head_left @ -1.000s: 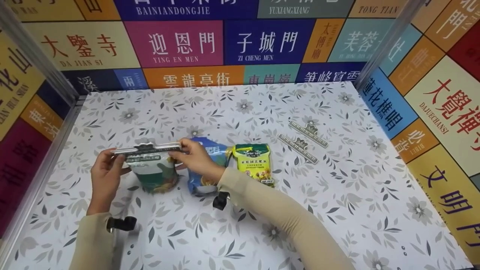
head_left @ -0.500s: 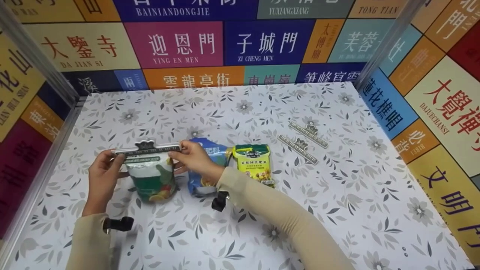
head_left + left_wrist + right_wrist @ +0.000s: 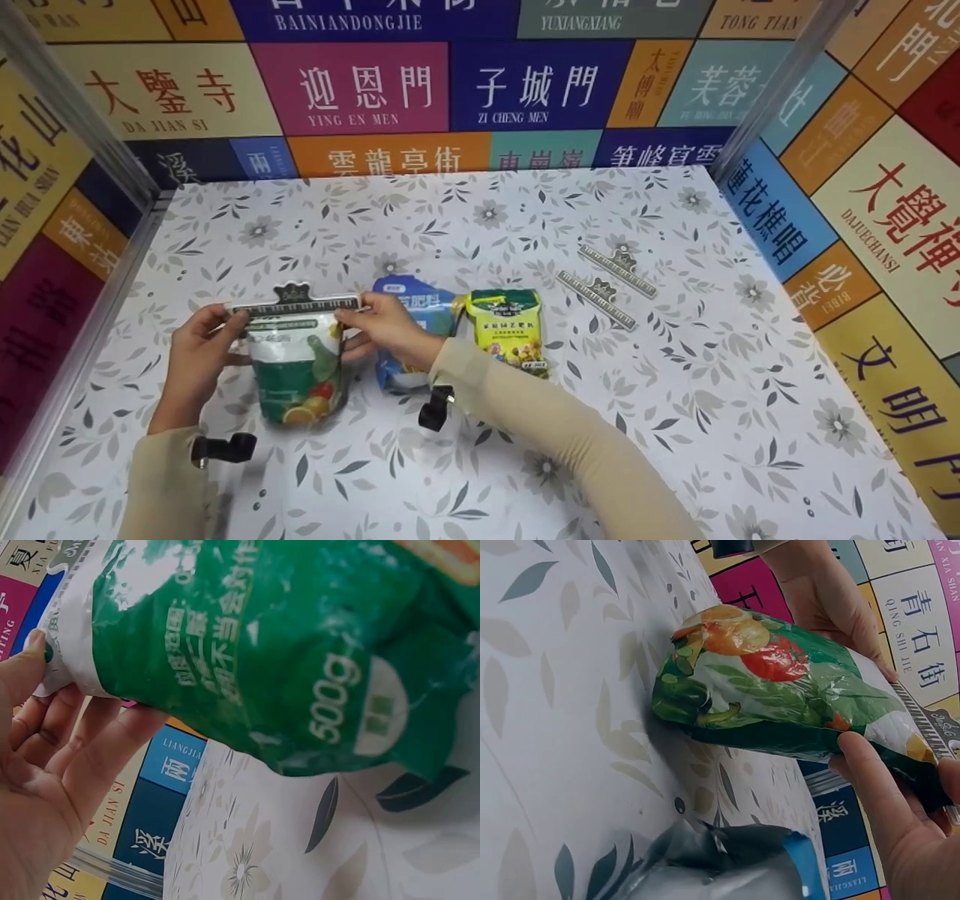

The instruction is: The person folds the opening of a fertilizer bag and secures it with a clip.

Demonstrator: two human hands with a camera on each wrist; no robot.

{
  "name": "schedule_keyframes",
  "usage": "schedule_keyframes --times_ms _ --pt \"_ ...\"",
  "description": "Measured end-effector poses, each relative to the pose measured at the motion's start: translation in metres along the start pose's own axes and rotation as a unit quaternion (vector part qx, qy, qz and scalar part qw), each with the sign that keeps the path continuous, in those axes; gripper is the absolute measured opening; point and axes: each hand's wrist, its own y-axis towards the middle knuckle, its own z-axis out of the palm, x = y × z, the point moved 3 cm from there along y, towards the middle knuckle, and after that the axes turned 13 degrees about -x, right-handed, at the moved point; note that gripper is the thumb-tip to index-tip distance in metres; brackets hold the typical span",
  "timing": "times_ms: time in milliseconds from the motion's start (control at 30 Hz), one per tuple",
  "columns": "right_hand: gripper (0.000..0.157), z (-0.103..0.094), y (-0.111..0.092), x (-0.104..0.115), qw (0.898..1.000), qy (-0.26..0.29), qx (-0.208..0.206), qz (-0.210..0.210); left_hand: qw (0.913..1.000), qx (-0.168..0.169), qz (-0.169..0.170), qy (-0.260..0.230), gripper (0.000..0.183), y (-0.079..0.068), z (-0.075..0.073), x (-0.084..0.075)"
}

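Note:
A green-and-white bag [image 3: 300, 382], printed with fruit and vegetables, is held tilted between both hands, its front facing up. Along its top edge sits a silver clip [image 3: 291, 301] with a piano-key pattern and a crest-shaped handle. My left hand [image 3: 196, 352] pinches the top left corner, where bag and clip meet, thumb in front. At the opposite corner, my right hand [image 3: 390, 326] pinches the same edge; in the right wrist view its index finger [image 3: 870, 784] lies along the bag's side. The left wrist view shows "500g" on the bag [image 3: 300, 675].
Just right of the held bag lies a blue fertilizer bag [image 3: 391, 367], partly behind my right hand. Beside it is a yellow-and-green fertilizer bag [image 3: 511, 330]. Two more piano-pattern clips, a nearer clip [image 3: 598, 301] and a farther clip [image 3: 619, 270], lie to the right. Printed panels [image 3: 540, 86] border the table.
The held bag's bottom has swung toward me, so its printed front shows more fully. My left hand has shifted slightly left and nearer. The other bags and clips have stayed put.

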Motion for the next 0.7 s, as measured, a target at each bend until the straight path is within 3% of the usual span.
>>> schedule_keyframes --times_ms 433,700 --pt "0.018 0.0032 0.0 -0.0071 0.999 0.023 0.006 0.03 0.9977 0.035 -0.016 0.056 0.024 0.0035 -0.0067 -0.0018" --pt "0.011 0.0036 0.0024 -0.0089 0.998 0.032 -0.003 0.053 0.9956 0.049 -0.021 0.078 0.03 0.0059 -0.0076 -0.0028"
